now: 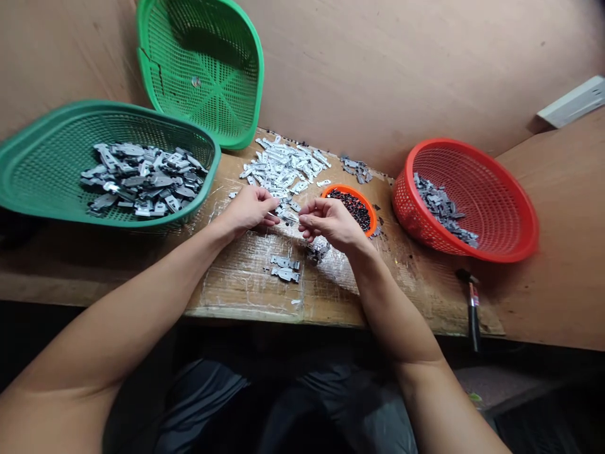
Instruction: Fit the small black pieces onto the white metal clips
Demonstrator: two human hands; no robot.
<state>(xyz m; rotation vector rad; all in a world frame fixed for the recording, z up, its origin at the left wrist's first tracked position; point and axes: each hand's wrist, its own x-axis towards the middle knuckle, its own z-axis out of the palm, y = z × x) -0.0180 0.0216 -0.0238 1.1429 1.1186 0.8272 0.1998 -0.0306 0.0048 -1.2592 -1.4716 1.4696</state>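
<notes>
My left hand (254, 209) is closed in a pinch on the edge of a thin metal piece, seen almost edge-on. My right hand (331, 221) faces it a short gap away, thumb and fingertips pressed together; what they hold, if anything, is too small to make out. Behind both hands spreads a loose pile of flat silver metal plates (282, 165). An orange bowl (375, 221) of small black parts stands just behind my right hand. Nearer me lie a pair of metal assemblies (285, 268), side by side. A small heap of grey parts (318, 250) sits below my right hand.
At left, a dark green basket (42, 164) holds many metal assemblies. A bright green basket (259, 82) leans on the wall behind. A red basket (515, 208) with grey pieces stands at right. Near it, a black-handled brush (474, 315) overhangs the table's front edge.
</notes>
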